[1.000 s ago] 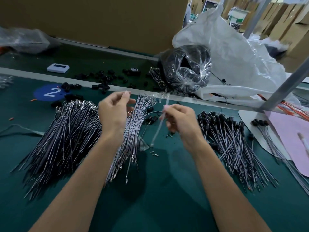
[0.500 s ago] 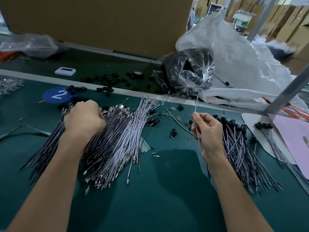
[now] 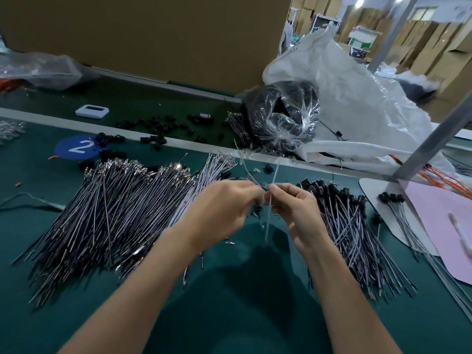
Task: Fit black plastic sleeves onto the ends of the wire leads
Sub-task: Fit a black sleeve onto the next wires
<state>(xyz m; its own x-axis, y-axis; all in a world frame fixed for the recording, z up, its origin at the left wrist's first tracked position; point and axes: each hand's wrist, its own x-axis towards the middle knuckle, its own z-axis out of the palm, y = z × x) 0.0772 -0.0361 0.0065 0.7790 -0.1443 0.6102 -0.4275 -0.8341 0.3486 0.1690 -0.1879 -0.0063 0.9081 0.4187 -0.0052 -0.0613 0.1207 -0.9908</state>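
Your green table (image 3: 229,315), heap of bare wire leads (image 3: 115,208) left, sleeved leads (image 3: 352,231) right, your left hand (image 3: 224,208) and right hand (image 3: 293,210) meeting between them, left pinching a dark lead (image 3: 242,159), right pinching a pale lead (image 3: 275,172), loose black sleeves (image 3: 158,129) beyond.

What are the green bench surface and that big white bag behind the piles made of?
Green bench surface: matte, likely rubbery belt or mat; soft shadows, no glare. White bag: thin translucent plastic film, probably; crinkled folds with glossy highlights.
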